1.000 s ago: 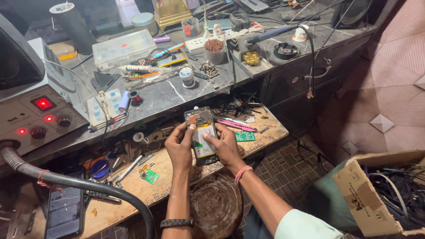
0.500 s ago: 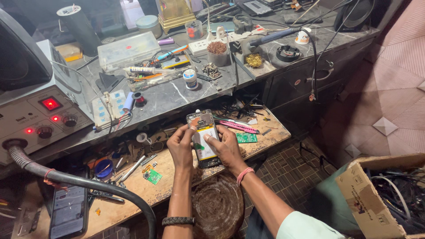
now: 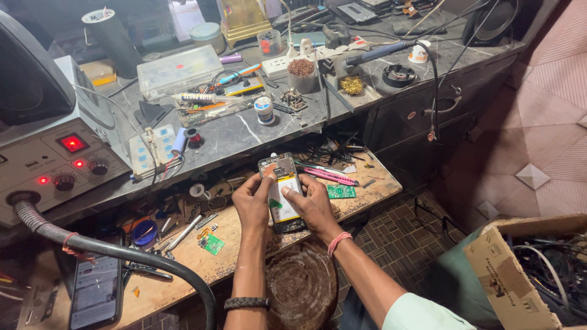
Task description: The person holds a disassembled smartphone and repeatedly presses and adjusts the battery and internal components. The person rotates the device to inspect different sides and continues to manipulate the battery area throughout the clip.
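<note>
An opened smartphone (image 3: 280,190) with its back cover off shows a white and yellow battery and bare circuitry. It is held over the wooden lower shelf (image 3: 244,244). My left hand (image 3: 252,201) grips its left edge, with a dark braided band on that wrist. My right hand (image 3: 312,205) holds the right edge, its thumb pressing on the battery area; a pink band circles that wrist.
A small green circuit board (image 3: 340,191) and pink tweezers (image 3: 327,175) lie right of the phone. Another green board (image 3: 213,244) and a second phone (image 3: 95,293) lie left. A grey hose (image 3: 122,260), a red-lit station (image 3: 61,162), a cluttered stone counter (image 3: 244,131) and a cardboard box (image 3: 526,269) surround.
Both hands keep hold of the phone; the view shifted slightly, and my right thumb moved a little over the battery area.
</note>
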